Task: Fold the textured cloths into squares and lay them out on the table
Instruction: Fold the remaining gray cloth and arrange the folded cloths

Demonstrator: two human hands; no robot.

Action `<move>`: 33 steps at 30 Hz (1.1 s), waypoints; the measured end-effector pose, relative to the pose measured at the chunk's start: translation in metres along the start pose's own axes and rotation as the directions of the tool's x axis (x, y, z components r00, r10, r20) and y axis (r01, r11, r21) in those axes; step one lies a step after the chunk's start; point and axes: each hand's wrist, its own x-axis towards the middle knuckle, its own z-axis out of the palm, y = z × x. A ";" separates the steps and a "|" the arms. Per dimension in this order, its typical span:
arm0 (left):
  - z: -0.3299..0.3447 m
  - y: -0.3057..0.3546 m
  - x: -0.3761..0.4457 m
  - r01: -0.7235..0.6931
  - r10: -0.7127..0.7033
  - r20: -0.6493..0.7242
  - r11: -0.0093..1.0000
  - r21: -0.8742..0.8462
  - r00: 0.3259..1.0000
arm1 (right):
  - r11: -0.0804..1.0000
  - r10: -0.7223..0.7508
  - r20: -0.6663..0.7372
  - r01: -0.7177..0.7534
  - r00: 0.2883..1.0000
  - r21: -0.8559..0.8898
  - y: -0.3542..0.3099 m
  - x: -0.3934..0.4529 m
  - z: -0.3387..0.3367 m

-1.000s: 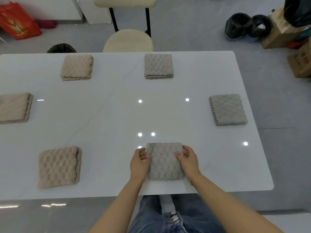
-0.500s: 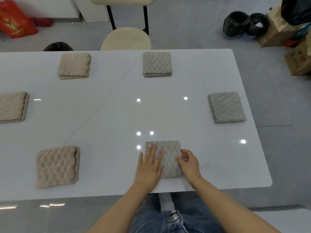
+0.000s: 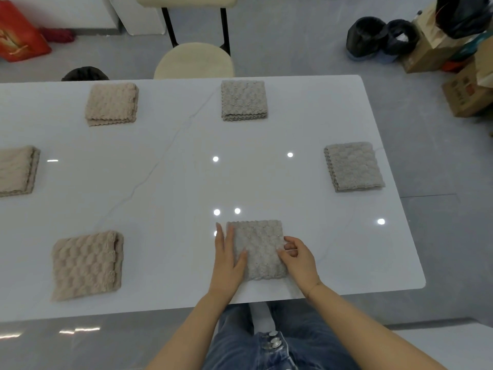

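Note:
A grey textured cloth [image 3: 260, 247], folded into a square, lies near the front edge of the white table [image 3: 165, 188]. My left hand [image 3: 228, 259] rests flat on its left edge with the fingers stretched out. My right hand [image 3: 298, 259] pinches the cloth's right edge. Two more grey folded cloths lie at the back middle [image 3: 243, 99] and at the right [image 3: 353, 166]. Beige folded cloths lie at the back left [image 3: 111, 103], the far left edge [image 3: 17, 170] and the front left [image 3: 86, 264].
A cream stool [image 3: 194, 61] stands behind the table's far edge. Cardboard boxes [image 3: 466, 89] and black bags [image 3: 366, 36] crowd the floor at the back right. A red bag [image 3: 18, 36] lies at the back left. My jeans-clad legs show below the table's front edge.
My left hand went from gripping the cloth's left edge to lying flat on top, then slid left to that edge. My right hand stayed pinching the right edge.

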 end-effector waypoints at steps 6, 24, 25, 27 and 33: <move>-0.009 0.013 0.001 0.228 -0.225 0.058 0.876 -0.426 0.973 | 0.998 0.011 0.083 -0.016 0.996 0.054 -0.005 -0.012 -0.002; -0.102 -0.010 -0.068 0.011 0.042 -0.175 0.956 0.292 0.984 | 0.556 -0.487 0.439 0.656 0.755 -0.510 -0.048 -0.061 0.013; -0.108 -0.011 -0.073 0.032 0.028 -0.201 0.956 0.292 0.979 | 0.547 -0.484 0.468 0.673 0.739 -0.498 -0.052 -0.061 0.018; -0.119 -0.014 -0.084 0.087 -0.020 -0.242 0.959 0.269 0.970 | 0.521 -0.477 0.523 0.707 0.706 -0.479 -0.058 -0.062 0.031; -0.162 -0.030 -0.099 0.144 -0.083 -0.321 0.975 0.171 0.944 | 0.493 -0.498 0.557 0.745 0.665 -0.449 -0.079 -0.069 0.073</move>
